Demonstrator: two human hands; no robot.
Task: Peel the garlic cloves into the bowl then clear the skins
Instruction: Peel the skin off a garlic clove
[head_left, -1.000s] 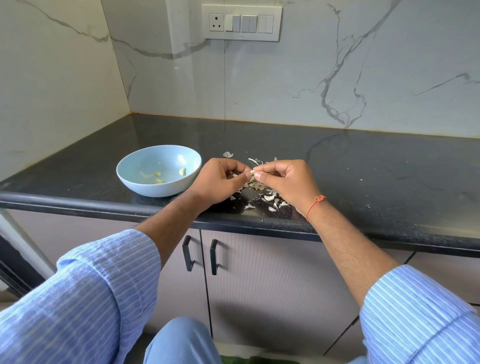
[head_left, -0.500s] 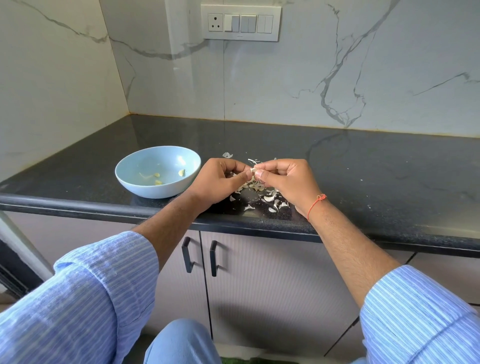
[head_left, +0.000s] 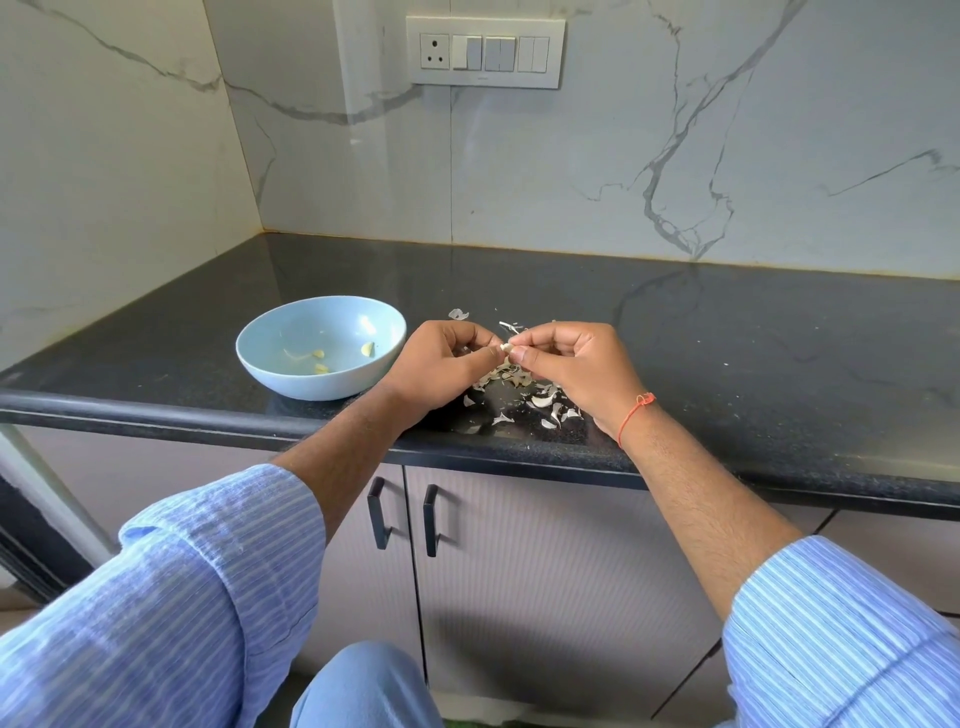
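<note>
Just right of the bowl (head_left: 291, 338), your left hand (head_left: 439, 364) and right hand (head_left: 571, 369) both pinch one garlic clove (head_left: 504, 346) above the skins (head_left: 540, 401), so peelings fall on the bench (head_left: 727, 338).

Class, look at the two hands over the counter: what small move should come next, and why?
Probably keep pulling the skin off the clove, then drop it in the bowl. Both hands, left and right, pinch the small clove between them above the skins on the counter, and it still looks whitish. The bowl holds only a few peeled cloves.
</note>
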